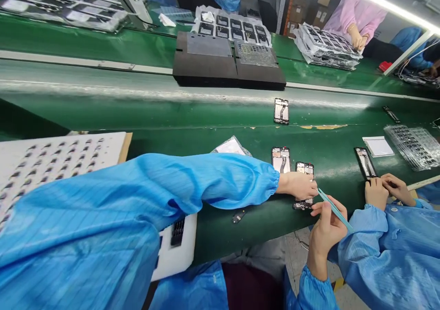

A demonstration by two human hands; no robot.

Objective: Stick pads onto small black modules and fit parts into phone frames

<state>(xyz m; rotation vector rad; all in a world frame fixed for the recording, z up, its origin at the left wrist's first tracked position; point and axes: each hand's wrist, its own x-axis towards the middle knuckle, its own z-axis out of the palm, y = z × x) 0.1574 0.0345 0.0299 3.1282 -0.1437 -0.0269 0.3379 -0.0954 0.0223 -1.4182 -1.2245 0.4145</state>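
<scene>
An opened phone [304, 168] lies on the green bench, its middle covered by my left hand [299, 185]. That hand's fingers are curled together near the phone's right edge; whatever they pinch is hidden. In my right hand [328, 225] are light-blue tweezers [335, 210], held between thumb and fingers, their tips close to my left fingertips. A second opened phone [281, 160], with a dark flex cable across it, lies just left of the first. Nearer my body is a small dark part [238, 216].
Another opened phone [281, 111] lies farther back on the green belt [144, 111]. White trays [68, 156] stand at left, a black foam block [206, 67] at the back. At right, a co-worker's hands [376, 193] touch a phone frame [365, 162] near clear plastic trays [412, 147].
</scene>
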